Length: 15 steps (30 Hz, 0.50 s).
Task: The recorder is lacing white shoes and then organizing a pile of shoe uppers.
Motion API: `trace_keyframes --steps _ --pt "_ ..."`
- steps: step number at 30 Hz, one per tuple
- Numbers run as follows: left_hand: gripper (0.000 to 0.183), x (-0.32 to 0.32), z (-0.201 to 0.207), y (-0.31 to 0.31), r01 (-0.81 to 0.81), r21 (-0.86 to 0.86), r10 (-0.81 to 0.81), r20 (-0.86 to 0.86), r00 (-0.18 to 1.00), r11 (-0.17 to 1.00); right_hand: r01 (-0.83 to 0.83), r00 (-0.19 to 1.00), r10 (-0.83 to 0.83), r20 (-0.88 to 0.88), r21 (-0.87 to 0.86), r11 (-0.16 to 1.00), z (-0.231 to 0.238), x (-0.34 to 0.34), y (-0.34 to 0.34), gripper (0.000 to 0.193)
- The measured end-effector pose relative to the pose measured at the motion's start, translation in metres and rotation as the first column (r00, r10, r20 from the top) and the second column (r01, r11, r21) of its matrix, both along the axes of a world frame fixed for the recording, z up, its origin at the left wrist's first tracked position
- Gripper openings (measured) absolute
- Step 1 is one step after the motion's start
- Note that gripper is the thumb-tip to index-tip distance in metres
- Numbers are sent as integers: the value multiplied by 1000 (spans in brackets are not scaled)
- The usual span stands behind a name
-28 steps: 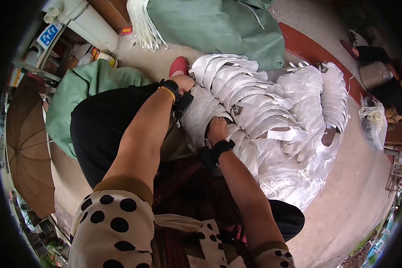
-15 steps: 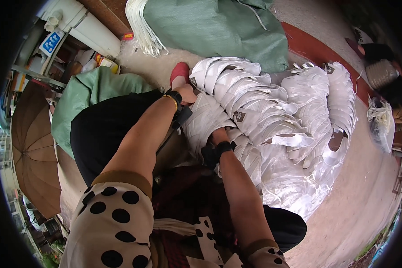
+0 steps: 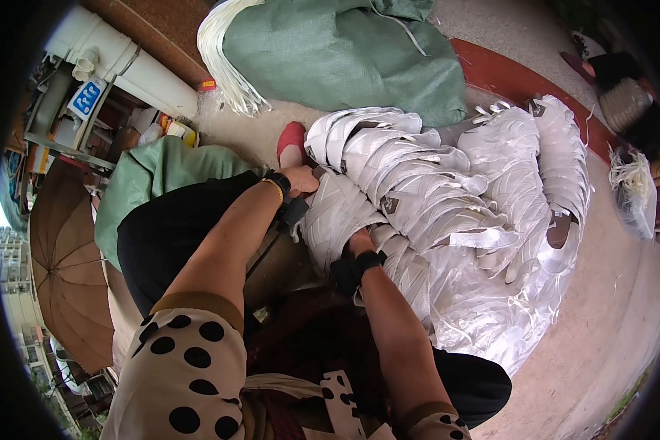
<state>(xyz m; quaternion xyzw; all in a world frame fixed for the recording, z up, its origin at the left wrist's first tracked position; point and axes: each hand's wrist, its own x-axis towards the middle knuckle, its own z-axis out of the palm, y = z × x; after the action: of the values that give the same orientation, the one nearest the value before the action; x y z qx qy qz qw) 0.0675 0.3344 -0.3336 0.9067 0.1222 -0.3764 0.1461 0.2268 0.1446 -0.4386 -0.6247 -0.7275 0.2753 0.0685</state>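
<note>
A white shoe upper (image 3: 337, 213) lies across my lap at the near end of a long stack of white shoe uppers (image 3: 447, 191). My left hand (image 3: 301, 178) grips its far top edge, fingers curled over it. My right hand (image 3: 359, 240) presses on its near lower side, mostly hidden behind the piece and the black wrist strap. Both wrists wear black bands. A red shoe tip (image 3: 292, 143) shows just beyond my left hand.
A large green woven sack (image 3: 345, 51) with a bundle of white laces (image 3: 227, 66) lies at the top. A smaller green sack (image 3: 154, 176) sits to the left, a brown umbrella (image 3: 66, 264) beyond it. A clear bag of laces (image 3: 631, 191) rests at right on the concrete floor.
Both hands have stayed on the same white upper; they shifted slightly to the right and down in view as the head moved.
</note>
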Motion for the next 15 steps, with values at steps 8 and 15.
trace_keyframes --steps 8,15 --pt "14 0 -1 -2 141 21 -143 117 983 990 -16 999 16 -38 18 1000 -6 1 12 24" --pt "16 -6 -20 12 -148 -134 148 -7 989 980 -10 998 12 -56 26 1000 -6 1 13 24"
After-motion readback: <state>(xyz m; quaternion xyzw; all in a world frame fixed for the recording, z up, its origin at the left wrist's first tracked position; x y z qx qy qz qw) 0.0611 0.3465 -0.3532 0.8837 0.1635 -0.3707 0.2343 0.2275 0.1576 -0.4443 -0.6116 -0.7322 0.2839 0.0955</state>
